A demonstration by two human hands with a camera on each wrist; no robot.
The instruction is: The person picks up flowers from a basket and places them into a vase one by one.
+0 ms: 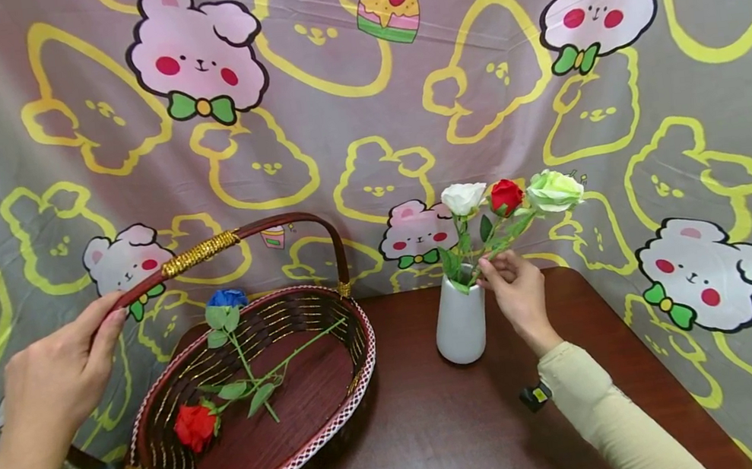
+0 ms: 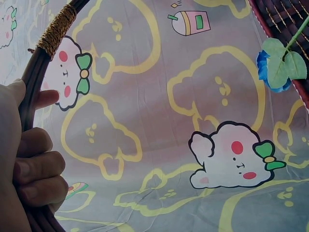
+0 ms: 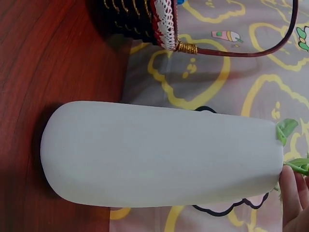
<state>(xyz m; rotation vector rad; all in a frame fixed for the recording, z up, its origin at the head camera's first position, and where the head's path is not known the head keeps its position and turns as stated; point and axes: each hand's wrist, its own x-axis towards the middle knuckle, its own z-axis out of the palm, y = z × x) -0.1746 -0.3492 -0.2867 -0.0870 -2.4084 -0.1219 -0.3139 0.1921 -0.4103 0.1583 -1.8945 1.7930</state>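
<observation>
My left hand (image 1: 54, 383) grips the dark brown handle (image 1: 278, 220) of a woven oval basket (image 1: 362, 377), fingers curled round it below the gold wrapping. Inside the basket lie a red rose (image 1: 195, 428) and a blue rose (image 1: 226, 298), their stems crossing. On the right stands a white vase (image 1: 461, 325) holding a white rose (image 1: 463, 198), a smaller red rose (image 1: 506, 196) and a pale green rose (image 1: 553, 190). At the vase's mouth my right hand (image 1: 518, 292) pinches a green rose stem between thumb and fingers; which rose it belongs to, I cannot tell.
Both the basket and the vase are on a dark reddish-brown table (image 1: 410, 429), the basket at its left. Behind and beside the table hangs a grey cloth (image 1: 364, 121) with rabbit prints. A black strap device (image 1: 535, 397) sits at my right wrist.
</observation>
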